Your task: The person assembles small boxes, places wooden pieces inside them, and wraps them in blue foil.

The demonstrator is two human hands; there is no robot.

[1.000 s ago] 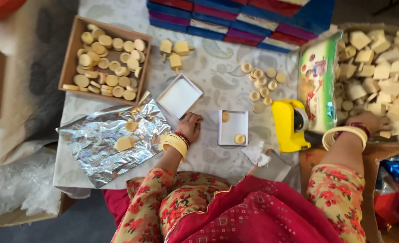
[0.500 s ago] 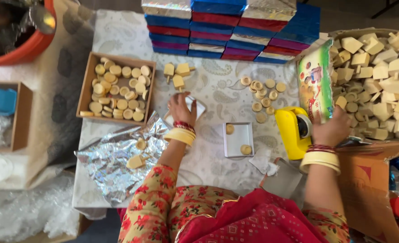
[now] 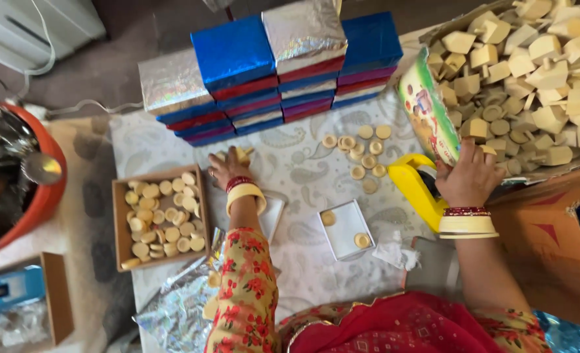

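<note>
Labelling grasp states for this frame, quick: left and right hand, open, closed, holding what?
Left hand: fingers closed on a small wooden piece.
Right hand: fingers spread in the box of wooden blocks; hold cannot be told.

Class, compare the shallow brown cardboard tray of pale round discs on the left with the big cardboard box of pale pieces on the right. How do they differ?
The shallow brown cardboard tray holds flat round discs; the big cardboard box holds chunkier blocks, some with pegs. The tray is small and lies flat; the box is far larger and heaped high. No hand touches the tray; the right hand is at the box's edge. Both hold pale pieces of the same tan colour.
</note>
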